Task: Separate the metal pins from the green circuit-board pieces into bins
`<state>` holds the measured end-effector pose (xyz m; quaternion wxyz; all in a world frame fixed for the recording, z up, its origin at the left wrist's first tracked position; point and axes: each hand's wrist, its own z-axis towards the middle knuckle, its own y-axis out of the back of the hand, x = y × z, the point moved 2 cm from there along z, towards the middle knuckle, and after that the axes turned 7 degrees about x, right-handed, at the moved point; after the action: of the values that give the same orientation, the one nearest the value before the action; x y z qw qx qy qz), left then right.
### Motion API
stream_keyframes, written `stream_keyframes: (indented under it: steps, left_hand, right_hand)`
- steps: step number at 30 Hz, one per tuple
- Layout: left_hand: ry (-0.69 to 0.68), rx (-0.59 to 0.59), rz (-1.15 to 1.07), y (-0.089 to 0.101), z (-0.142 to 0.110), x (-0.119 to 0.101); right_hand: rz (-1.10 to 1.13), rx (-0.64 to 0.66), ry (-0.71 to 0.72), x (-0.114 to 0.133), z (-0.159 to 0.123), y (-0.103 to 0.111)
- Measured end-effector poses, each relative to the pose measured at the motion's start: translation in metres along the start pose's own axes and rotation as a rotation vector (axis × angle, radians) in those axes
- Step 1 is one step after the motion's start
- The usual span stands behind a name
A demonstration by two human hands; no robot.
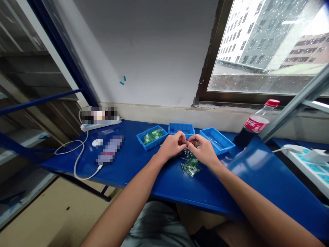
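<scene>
My left hand (172, 145) and my right hand (202, 148) meet fingertip to fingertip above the blue table (133, 166). Both are closed in a pinch, and whatever sits between the fingers is too small to make out. Just below them lies a pile of thin metal pins and small clear-and-green packets (192, 168). Left of my hands stands a blue bin of green packets (152, 137). Another blue bin (181, 128) is behind my hands, partly covered by them. To the right, a third blue bin (218, 140) has a few thin metal pieces in it.
A cola bottle (257, 123) with a red cap stands at the back right beside a metal rail. Power strips lie at the far right (312, 168) and back left (101, 124). On the left, a white cable (81, 154) runs to a blurred-out phone (110, 150).
</scene>
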<state>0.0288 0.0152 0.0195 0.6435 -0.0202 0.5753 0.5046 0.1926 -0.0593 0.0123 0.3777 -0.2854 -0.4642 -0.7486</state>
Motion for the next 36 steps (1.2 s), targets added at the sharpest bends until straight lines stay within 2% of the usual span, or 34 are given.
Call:
stream_keyframes:
  steps: [7, 11, 16, 24, 29, 36]
  left_hand:
    - [-0.012, -0.071, -0.185, 0.003, 0.002, -0.005]
    - [0.005, -0.124, -0.322, 0.006, 0.005, -0.003]
    - [0.07, -0.155, -0.508, 0.007, 0.009, 0.005]
    - [0.136, -0.067, -0.474, 0.003, 0.01, 0.009]
    - [0.132, -0.113, -0.544, 0.004, 0.01, 0.006]
    - [0.147, -0.242, -0.622, 0.006, 0.011, 0.008]
  right_hand:
    - [0.089, -0.1, -0.041, -0.004, 0.002, 0.004]
    - [0.082, -0.069, -0.028, -0.005, 0.002, 0.004]
    - [-0.022, -0.02, 0.067, 0.002, -0.001, 0.0]
    - [0.108, 0.052, -0.025, -0.003, -0.003, -0.005]
    - [0.108, 0.07, -0.003, -0.004, -0.002, -0.008]
    - [0.12, 0.077, 0.01, -0.004, -0.003, -0.011]
